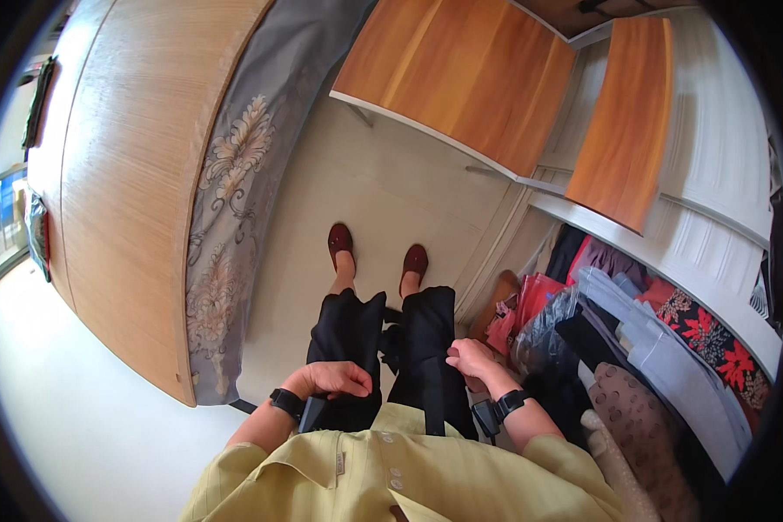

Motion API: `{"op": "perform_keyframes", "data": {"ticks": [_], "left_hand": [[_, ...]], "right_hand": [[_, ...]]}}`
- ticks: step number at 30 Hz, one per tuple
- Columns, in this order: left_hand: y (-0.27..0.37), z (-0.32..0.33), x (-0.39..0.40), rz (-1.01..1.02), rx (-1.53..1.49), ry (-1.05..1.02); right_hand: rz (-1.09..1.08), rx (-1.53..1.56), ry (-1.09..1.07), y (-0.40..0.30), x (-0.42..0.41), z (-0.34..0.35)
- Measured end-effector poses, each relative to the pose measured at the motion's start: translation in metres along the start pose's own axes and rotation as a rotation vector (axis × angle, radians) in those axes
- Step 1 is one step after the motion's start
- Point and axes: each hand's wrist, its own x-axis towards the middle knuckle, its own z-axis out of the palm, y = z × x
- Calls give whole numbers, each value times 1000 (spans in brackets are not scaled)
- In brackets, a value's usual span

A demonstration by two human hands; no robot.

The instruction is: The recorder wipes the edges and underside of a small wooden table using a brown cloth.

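Note:
My left hand (pixel 340 380) hovers over or rests on the left leg of my black trousers (pixel 349 326), with its fingers curled in and nothing visible in them. Beside the right trouser leg is my right hand (pixel 475 359), its fingers bent against the dark cloth. Whether it pinches the fabric is hidden. Each wrist wears a black band with a dark device, on the left (pixel 290 403) and on the right (pixel 501 408). A black strap (pixel 434 391) hangs down the front of my yellow-green shirt (pixel 424 470). My feet are in dark red shoes (pixel 415 259).
At left stands a wooden table (pixel 137 163) with a grey, flower-patterned cloth (pixel 235 183) along its side. Ahead is a wood-grain desktop (pixel 457 78), with a narrow wooden shelf (pixel 620 124) to its right. Folded clothes (pixel 665 346) and a clear plastic bag (pixel 548 326) fill the right side.

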Motion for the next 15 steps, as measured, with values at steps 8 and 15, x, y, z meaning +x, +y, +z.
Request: {"op": "perform_keyframes", "data": {"ticks": [8,15], "left_hand": [[-16,-37,-43,-110,-57,-58],[-11,-70,-74,-193,77,-31]], "right_hand": [[-104,405,-750,-55,-20,-1],[-261,610,-1007,-67,-22,83]]}}
